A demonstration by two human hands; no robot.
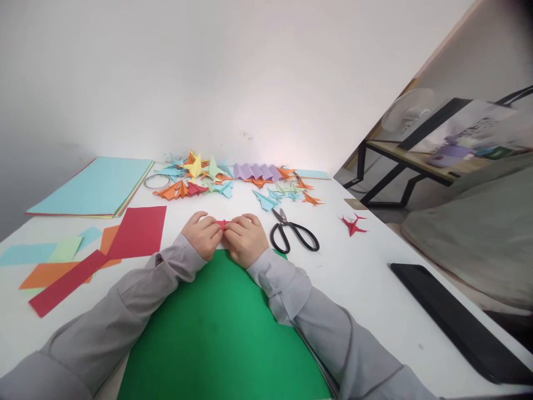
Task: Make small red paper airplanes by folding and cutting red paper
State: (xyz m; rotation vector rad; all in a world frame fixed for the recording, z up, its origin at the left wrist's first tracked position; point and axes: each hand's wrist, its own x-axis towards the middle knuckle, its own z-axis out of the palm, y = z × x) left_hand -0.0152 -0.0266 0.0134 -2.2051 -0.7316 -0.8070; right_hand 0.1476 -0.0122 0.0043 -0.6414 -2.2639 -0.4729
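Between my fingertips is a small piece of folded red paper (pixel 222 224), mostly covered by the fingers. My left hand (pixel 202 235) pinches its left side, and my right hand (pixel 246 238) pinches the right side. The two hands nearly touch, just above the far edge of a green sheet (pixel 208 328). Black-handled scissors (pixel 287 225) lie with blades parted just right of my right hand. Farther right rests a folded red paper figure (pixel 354 225) with pointed arms. Red paper pieces (pixel 139 233) lie to the left of my left hand.
Several folded paper figures (pixel 194 166) are heaped along the wall, beside a purple pleated strip (pixel 257 172). A wire coil (pixel 157 181) and a stack of coloured sheets (pixel 94 186) are at back left. Paper scraps (pixel 54 273) spread at left. A black flat object (pixel 453 322) lies along the right edge.
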